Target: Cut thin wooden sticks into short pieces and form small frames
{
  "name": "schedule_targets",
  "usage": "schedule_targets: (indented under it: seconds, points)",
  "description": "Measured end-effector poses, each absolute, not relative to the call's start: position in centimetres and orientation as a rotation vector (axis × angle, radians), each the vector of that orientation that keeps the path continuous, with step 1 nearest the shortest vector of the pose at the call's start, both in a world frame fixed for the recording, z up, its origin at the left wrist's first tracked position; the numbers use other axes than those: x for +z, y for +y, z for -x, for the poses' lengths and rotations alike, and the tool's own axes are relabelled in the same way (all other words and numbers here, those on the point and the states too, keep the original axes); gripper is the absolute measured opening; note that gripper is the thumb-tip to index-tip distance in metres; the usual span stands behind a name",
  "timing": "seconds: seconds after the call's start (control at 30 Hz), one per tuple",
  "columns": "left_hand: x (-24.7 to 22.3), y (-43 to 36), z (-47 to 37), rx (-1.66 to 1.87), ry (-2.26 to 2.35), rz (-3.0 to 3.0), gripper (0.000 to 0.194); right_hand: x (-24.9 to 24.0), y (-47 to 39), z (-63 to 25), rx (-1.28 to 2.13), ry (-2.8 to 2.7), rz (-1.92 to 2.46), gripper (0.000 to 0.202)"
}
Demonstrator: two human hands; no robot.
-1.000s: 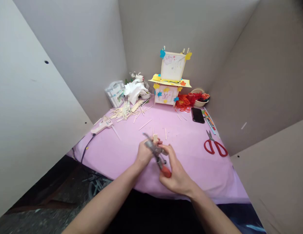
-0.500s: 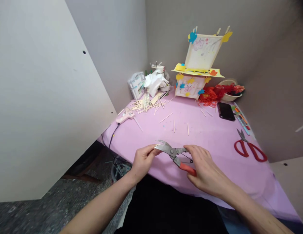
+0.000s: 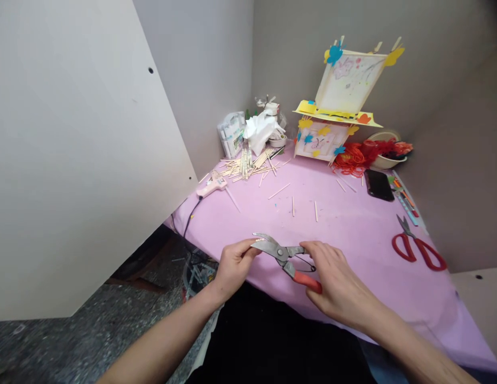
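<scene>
My right hand [image 3: 336, 277] is wrapped around the red-handled pruning shears [image 3: 280, 253] above the front part of the table. Their metal blades point left and stand slightly apart. At the blade tips, my left hand [image 3: 236, 266] is closed in a pinch. A small pale tip shows between the blades by its fingers, like the end of a thin wooden stick; the rest is hidden in the hand. Beyond the shears, short wooden sticks [image 3: 293, 206] lie on the pink tablecloth [image 3: 344, 213].
A pink glue gun [image 3: 211, 185] lies left, near a pile of wooden sticks [image 3: 248, 165] and white tissue [image 3: 261, 130]. Behind stands a decorated paper lantern [image 3: 320, 140]. Right are red yarn [image 3: 352, 159], a phone [image 3: 379, 185] and red-handled scissors [image 3: 418, 246]. A white panel [image 3: 84, 160] borders the left.
The camera view has shifted slightly, so the table items appear further right. Both hands keep their hold, with the shears still at the left fingertips.
</scene>
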State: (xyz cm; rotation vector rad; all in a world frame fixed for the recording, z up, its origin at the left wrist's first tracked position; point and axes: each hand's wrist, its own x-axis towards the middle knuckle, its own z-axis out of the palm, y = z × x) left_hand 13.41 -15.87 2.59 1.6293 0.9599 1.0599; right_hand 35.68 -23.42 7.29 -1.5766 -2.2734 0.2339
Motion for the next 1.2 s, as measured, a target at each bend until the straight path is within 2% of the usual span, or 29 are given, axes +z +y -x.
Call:
schedule_targets:
  seconds: [1.2]
  points:
    - [1.77,-16.12,-12.68,1.041,0.994,-1.712,0.024,7.69,-23.57,-35.28,0.285,-2.293,1.585,0.039]
